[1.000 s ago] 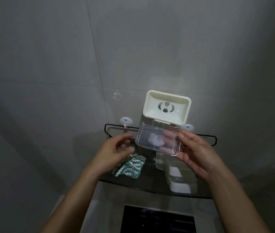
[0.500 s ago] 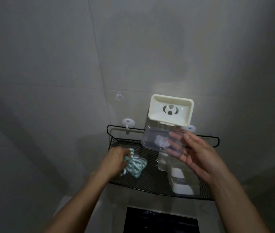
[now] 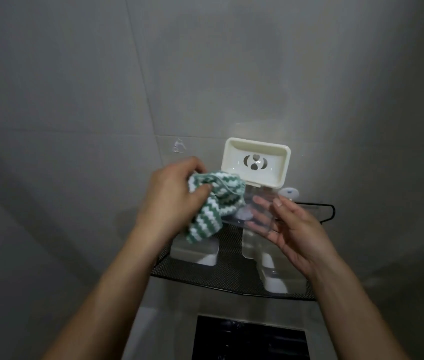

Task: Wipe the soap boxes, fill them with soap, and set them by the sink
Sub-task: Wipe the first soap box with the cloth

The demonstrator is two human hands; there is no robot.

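Observation:
My right hand (image 3: 294, 229) holds an opened soap box in the air: its cream tray (image 3: 256, 162) stands up toward the wall and its clear lid (image 3: 260, 209) lies across my fingers. A green and white zigzag cloth (image 3: 213, 201) is gripped in my left hand (image 3: 172, 196) and touches the left end of the clear lid. Two more clear soap boxes, one (image 3: 195, 252) under the cloth and one (image 3: 275, 276) under my right hand, sit on the black mesh shelf (image 3: 231, 271).
The mesh shelf hangs from the grey tiled wall (image 3: 75, 100) by its black wire rim (image 3: 327, 210) on a white suction hook (image 3: 290, 192). A clear hook (image 3: 178, 146) sticks to the wall at left. A dark opening (image 3: 249, 339) lies below the shelf.
My left hand took the cloth off the shelf and lifted it up to the clear lid. The box under the cloth's former place is uncovered. My right hand kept the open box nearly still.

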